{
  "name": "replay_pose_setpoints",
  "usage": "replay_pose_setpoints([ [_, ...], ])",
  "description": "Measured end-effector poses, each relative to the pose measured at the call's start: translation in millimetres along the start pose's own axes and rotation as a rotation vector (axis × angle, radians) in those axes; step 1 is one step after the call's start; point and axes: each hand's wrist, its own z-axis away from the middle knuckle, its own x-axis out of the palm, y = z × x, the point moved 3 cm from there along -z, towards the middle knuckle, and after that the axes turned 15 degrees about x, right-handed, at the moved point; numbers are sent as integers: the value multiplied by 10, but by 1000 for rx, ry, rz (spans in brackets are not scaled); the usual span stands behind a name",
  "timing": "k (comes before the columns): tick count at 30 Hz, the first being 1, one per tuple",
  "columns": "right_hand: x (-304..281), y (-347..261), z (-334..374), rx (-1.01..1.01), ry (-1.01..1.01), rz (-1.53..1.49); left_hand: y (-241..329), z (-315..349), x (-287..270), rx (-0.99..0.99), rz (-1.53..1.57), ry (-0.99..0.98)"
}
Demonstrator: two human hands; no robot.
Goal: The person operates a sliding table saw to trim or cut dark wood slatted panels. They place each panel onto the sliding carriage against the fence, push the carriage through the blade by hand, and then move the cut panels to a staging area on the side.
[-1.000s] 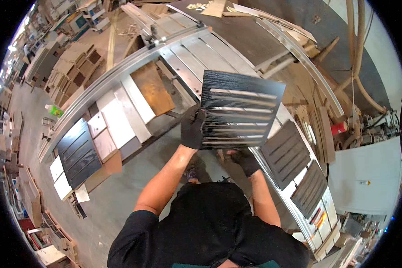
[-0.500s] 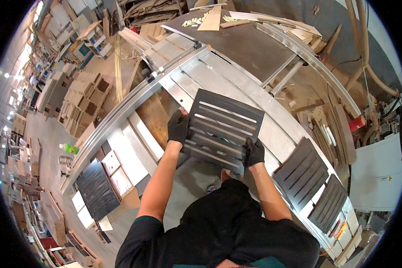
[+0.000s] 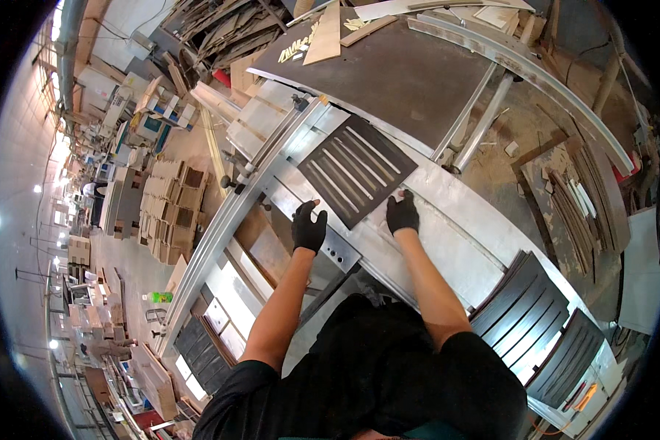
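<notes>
A dark slotted panel (image 3: 342,192) with several long parallel slots lies flat on the metal machine table (image 3: 447,233), turned at a slant. My left hand (image 3: 309,229), in a black fingertip-less glove, is just off the panel's near left edge, thumb and fingers apart, holding nothing. Close to the panel's near right edge is my right hand (image 3: 402,213), gloved alike, its fingers loosely curled and apart with nothing seen in them; whether a fingertip touches the edge I cannot tell.
Grooved dark panels (image 3: 524,308) are stacked on the table at right, near an orange-handled tool (image 3: 585,397). More dark panels (image 3: 202,353) lie at lower left. A metal fence rail (image 3: 220,202) runs along the left. Wood strips (image 3: 323,44) lie on the far dark board (image 3: 389,81).
The slotted panel, held in both hands before, now lies on the metal table, farther off and turned. Both hands have let go of it. The view has shifted.
</notes>
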Motion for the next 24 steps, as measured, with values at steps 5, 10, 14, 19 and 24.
replay_pose_setpoints([
  [5,-329,-417,45,-626,326,455,-258,-629,255,115,-213,-71],
  [10,143,-603,-199,-889,66,731,-737,-1560,569,91,-473,-269],
  [14,417,-740,-448,-877,6,777,-1027,-2206,593,-53,-642,-344],
  [19,712,-915,-721,-896,-32,803,-1417,-2563,728,-120,-601,-480],
  [24,809,-964,-868,-951,-90,806,-1518,-2536,752,-57,-739,-443],
])
